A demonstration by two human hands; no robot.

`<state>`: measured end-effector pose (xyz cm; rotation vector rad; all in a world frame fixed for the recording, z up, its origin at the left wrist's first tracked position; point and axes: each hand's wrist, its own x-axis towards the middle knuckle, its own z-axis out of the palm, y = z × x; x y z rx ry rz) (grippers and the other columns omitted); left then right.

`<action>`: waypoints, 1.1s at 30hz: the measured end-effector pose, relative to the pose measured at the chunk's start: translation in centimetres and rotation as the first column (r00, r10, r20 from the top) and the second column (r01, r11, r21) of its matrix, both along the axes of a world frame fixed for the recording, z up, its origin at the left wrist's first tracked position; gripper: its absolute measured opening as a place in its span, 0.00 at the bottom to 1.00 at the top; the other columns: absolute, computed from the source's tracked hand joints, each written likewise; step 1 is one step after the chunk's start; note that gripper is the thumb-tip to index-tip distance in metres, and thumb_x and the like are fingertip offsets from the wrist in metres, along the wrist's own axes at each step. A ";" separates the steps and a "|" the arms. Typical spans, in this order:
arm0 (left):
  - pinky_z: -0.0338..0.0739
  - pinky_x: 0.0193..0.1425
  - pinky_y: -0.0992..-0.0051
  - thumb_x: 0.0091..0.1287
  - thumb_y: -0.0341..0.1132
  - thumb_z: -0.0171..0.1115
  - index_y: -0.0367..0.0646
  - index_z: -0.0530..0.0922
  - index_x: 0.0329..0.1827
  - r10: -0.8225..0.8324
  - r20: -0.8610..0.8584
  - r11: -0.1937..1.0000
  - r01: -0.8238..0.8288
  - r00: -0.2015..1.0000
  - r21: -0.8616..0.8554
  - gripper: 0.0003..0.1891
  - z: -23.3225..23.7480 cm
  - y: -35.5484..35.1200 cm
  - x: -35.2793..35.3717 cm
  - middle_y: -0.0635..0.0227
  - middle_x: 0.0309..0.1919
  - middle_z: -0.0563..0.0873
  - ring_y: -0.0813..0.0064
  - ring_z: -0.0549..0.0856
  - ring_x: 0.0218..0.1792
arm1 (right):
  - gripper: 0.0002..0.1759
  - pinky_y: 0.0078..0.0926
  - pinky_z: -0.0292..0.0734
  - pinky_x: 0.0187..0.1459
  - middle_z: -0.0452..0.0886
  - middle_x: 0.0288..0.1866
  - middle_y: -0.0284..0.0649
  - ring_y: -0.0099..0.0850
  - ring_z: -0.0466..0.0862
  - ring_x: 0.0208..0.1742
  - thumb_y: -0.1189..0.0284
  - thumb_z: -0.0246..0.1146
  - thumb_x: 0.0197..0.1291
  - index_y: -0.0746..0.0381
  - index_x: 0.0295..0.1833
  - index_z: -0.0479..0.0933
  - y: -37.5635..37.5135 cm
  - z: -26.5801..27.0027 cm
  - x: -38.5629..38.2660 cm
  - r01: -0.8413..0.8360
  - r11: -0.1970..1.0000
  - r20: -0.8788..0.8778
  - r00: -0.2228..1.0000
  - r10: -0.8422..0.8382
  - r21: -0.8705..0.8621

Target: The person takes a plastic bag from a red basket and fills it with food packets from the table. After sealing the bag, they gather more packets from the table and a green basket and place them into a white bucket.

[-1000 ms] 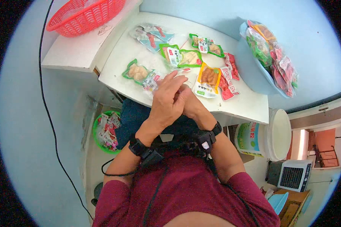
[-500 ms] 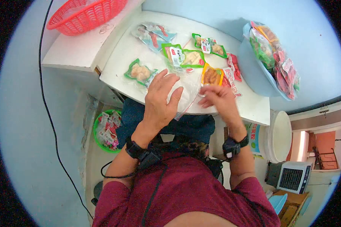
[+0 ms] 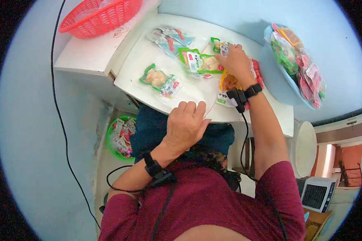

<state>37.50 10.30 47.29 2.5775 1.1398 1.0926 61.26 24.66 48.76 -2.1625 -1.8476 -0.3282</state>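
Observation:
Near the table's front edge, my left hand [image 3: 186,126] rests by a clear plastic bag [image 3: 197,98], its fingers bent at the bag's edge; whether it pinches the film is hidden. My right hand [image 3: 236,64] reaches over the back right of the table, fingertips at a green-edged packet [image 3: 220,46]; its grip cannot be made out. Under and beside that hand lie a yellow packet [image 3: 228,82] and red packets [image 3: 256,72]. Another green packet [image 3: 197,62] lies mid-table, a third [image 3: 159,79] at the left. Blue-and-clear packets [image 3: 171,39] lie at the back left.
A light blue basin [image 3: 272,76] heaped with packets stands at the right. A red basket [image 3: 100,20] sits on a white ledge [image 3: 84,54] at the upper left. Below are a green basket [image 3: 112,148] of small packets and a white bucket [image 3: 303,148]. A black cable hangs at the left.
My right hand has moved up and away over the packets toward the back of the table. My left hand has come down toward the front edge. The view has shifted slightly.

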 end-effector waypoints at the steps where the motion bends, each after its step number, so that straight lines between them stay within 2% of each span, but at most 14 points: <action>1: 0.75 0.35 0.62 0.54 0.39 0.72 0.40 0.78 0.43 -0.003 -0.028 1.000 0.003 1.000 -0.003 0.18 -0.3 0.0 0.0 0.61 0.31 0.77 0.58 0.79 0.33 | 0.24 0.46 0.82 0.44 0.81 0.45 0.54 0.50 0.85 0.45 0.57 0.67 0.59 0.68 0.47 0.81 0.5 -0.6 0.1 -0.006 1.000 0.024 1.000 0.006 -0.005; 4: 0.74 0.32 0.62 0.55 0.33 0.69 0.41 0.78 0.40 -0.001 0.011 0.999 0.001 1.000 0.048 0.12 -1.1 0.4 -0.1 0.62 0.29 0.77 0.59 0.79 0.31 | 0.18 0.46 0.83 0.43 0.80 0.45 0.53 0.50 0.86 0.42 0.61 0.64 0.62 0.68 0.42 0.82 2.0 -1.4 0.7 -0.007 1.000 0.056 0.998 0.007 -0.012; 7: 0.75 0.31 0.63 0.56 0.29 0.68 0.41 0.79 0.40 0.000 0.094 0.997 -0.007 0.996 0.074 0.10 -0.9 0.6 -0.3 0.62 0.26 0.77 0.60 0.79 0.29 | 0.12 0.45 0.83 0.42 0.80 0.46 0.51 0.50 0.87 0.41 0.68 0.61 0.62 0.66 0.39 0.82 1.7 -1.5 0.9 -0.022 0.998 0.127 0.992 0.015 0.052; 10: 0.75 0.29 0.63 0.56 0.28 0.68 0.41 0.80 0.40 0.025 0.151 0.997 -0.037 0.988 0.075 0.09 -0.5 0.7 -0.2 0.62 0.25 0.77 0.59 0.80 0.28 | 0.09 0.45 0.83 0.42 0.81 0.48 0.49 0.48 0.87 0.42 0.73 0.58 0.61 0.64 0.40 0.83 -0.4 0.0 0.8 -0.001 1.000 0.197 0.980 0.004 -0.013; 13: 0.76 0.29 0.63 0.57 0.26 0.67 0.41 0.80 0.41 0.056 0.178 0.996 -0.069 0.982 0.064 0.09 -0.3 0.9 -0.2 0.62 0.25 0.79 0.59 0.81 0.28 | 0.08 0.46 0.79 0.43 0.82 0.47 0.49 0.50 0.85 0.42 0.77 0.58 0.60 0.65 0.41 0.82 -2.9 -0.3 2.3 -0.119 0.965 0.029 0.993 0.116 0.232; 16: 0.76 0.29 0.62 0.56 0.25 0.68 0.41 0.80 0.42 0.064 0.220 0.992 -0.087 0.973 0.093 0.10 -0.1 1.1 -0.2 0.61 0.25 0.80 0.59 0.81 0.27 | 0.09 0.41 0.79 0.42 0.84 0.43 0.49 0.49 0.84 0.41 0.74 0.60 0.60 0.62 0.44 0.84 -6.5 0.0 3.6 -0.091 0.934 -0.040 0.993 0.112 0.345; 19: 0.76 0.29 0.64 0.57 0.24 0.67 0.42 0.82 0.44 0.100 0.200 0.987 -0.122 0.975 0.105 0.12 0.0 1.0 -0.4 0.62 0.25 0.81 0.60 0.82 0.26 | 0.11 0.37 0.78 0.36 0.85 0.36 0.49 0.45 0.85 0.34 0.72 0.63 0.61 0.62 0.47 0.84 -10.1 0.6 4.9 -0.046 0.986 -0.065 0.996 0.057 0.162; 21: 0.76 0.29 0.64 0.57 0.24 0.67 0.42 0.82 0.46 0.106 0.209 0.981 -0.137 0.972 0.136 0.13 -0.1 1.2 -0.4 0.62 0.25 0.81 0.60 0.81 0.26 | 0.11 0.33 0.79 0.33 0.85 0.33 0.47 0.38 0.86 0.30 0.72 0.62 0.62 0.63 0.47 0.84 -11.6 1.2 5.0 -0.001 0.997 -0.225 0.974 0.018 0.075; 23: 0.76 0.28 0.65 0.58 0.23 0.67 0.43 0.83 0.49 0.111 0.191 0.979 -0.140 0.975 0.147 0.15 0.0 1.3 -0.6 0.63 0.25 0.81 0.61 0.82 0.26 | 0.12 0.32 0.80 0.31 0.86 0.31 0.47 0.35 0.87 0.29 0.71 0.61 0.63 0.64 0.47 0.84 -12.5 1.0 5.0 0.059 0.998 -0.431 0.901 -0.053 0.001; 25: 0.74 0.26 0.66 0.58 0.25 0.67 0.42 0.83 0.48 0.104 0.182 0.966 -0.143 0.978 0.214 0.15 -0.1 1.6 -0.6 0.66 0.22 0.77 0.65 0.79 0.24 | 0.13 0.33 0.81 0.32 0.87 0.32 0.48 0.35 0.88 0.29 0.70 0.61 0.63 0.65 0.47 0.84 -12.8 0.7 5.1 0.126 0.990 -0.654 0.743 -0.140 -0.068; 28: 0.72 0.25 0.67 0.58 0.26 0.68 0.41 0.83 0.48 0.094 0.183 0.958 -0.139 0.979 0.250 0.14 -0.1 1.7 -0.7 0.67 0.21 0.75 0.66 0.78 0.23 | 0.15 0.28 0.80 0.29 0.87 0.29 0.45 0.30 0.87 0.26 0.69 0.61 0.63 0.70 0.45 0.84 -12.2 -1.3 5.5 0.172 0.972 -0.843 0.536 0.045 0.161; 31: 0.72 0.24 0.68 0.59 0.28 0.70 0.41 0.83 0.47 0.066 0.189 0.961 -0.113 0.980 0.251 0.13 0.0 1.7 -0.7 0.68 0.20 0.76 0.67 0.78 0.22 | 0.12 0.20 0.83 0.30 0.85 0.35 0.42 0.28 0.87 0.30 0.72 0.61 0.65 0.71 0.46 0.81 -11.5 -1.1 5.7 0.252 0.964 -0.954 0.298 0.010 0.089; 33: 0.73 0.25 0.67 0.59 0.29 0.70 0.42 0.84 0.46 0.067 0.190 0.967 -0.110 0.980 0.228 0.12 0.1 1.7 -0.6 0.66 0.21 0.78 0.66 0.79 0.22 | 0.13 0.25 0.80 0.31 0.86 0.32 0.42 0.28 0.87 0.28 0.70 0.65 0.59 0.70 0.43 0.82 -10.5 -2.2 6.5 0.301 0.944 -0.893 0.451 -0.015 0.136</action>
